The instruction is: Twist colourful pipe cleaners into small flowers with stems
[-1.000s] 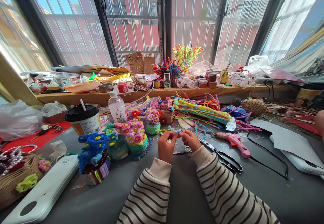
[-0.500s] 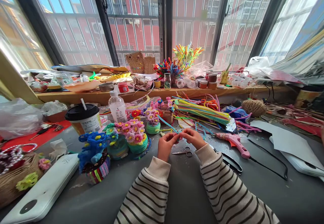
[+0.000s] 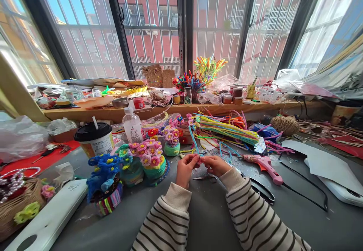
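A light blue pipe cleaner (image 3: 194, 139) rises from between my fingertips, its free end pointing up and to the left. My left hand (image 3: 185, 169) pinches it from the left side. Against it from the right, the fingers of my right hand (image 3: 217, 165) are closed on the same piece near its lower end. The part inside the fingertips is mostly hidden. Small scissors (image 3: 204, 177) lie on the grey table just below the hands. More blue pipe cleaners (image 3: 227, 149) rest beyond my right hand.
Pots of fuzzy flowers (image 3: 153, 168) and a lidded cup (image 3: 95, 137) stand to the left. On the right lie a pink glue gun (image 3: 265, 166) with its cord, black-handled scissors (image 3: 263, 192) and white paper (image 3: 326, 164). A pipe cleaner bundle (image 3: 232, 126) lies behind.
The blue pipe cleaner has swung from a leftward slant to nearly upright. Both hands sit slightly lower in view, and the camera has tilted up a little.
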`<state>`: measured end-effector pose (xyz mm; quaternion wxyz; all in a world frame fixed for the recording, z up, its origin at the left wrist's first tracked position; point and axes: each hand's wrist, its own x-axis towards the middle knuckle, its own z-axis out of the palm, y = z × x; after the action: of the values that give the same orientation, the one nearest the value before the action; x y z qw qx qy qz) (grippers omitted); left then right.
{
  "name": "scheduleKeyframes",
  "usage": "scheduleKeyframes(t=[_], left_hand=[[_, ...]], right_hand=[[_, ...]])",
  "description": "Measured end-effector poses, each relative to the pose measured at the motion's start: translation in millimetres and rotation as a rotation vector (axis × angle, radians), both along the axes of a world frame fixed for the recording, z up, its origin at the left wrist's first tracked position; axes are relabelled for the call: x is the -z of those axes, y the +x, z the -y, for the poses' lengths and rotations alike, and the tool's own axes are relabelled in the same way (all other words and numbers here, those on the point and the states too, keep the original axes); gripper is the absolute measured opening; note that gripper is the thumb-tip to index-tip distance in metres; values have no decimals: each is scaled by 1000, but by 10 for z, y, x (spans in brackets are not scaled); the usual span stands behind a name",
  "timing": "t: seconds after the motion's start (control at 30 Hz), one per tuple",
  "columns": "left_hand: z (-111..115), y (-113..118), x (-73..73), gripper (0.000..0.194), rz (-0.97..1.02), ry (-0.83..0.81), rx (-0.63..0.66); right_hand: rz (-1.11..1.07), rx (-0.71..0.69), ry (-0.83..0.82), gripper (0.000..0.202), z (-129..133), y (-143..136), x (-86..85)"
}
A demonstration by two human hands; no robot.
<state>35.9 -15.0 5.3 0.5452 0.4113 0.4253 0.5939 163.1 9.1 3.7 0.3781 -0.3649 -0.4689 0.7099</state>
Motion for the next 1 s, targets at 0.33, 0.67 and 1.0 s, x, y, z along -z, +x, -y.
scheduleKeyframes(t=[0.33,0.67,1.0], left_hand=[[1,27,-10,21,47,32,-40],[8,12,-7,39,38,5,-18],[10,-25,0,32,110,-83,-25]], right_hand=[[-270,25,-110,21,39,-126,121],[-271,167,-95,26,76,-190,64],[-23,270,87,39,80,-196,58]])
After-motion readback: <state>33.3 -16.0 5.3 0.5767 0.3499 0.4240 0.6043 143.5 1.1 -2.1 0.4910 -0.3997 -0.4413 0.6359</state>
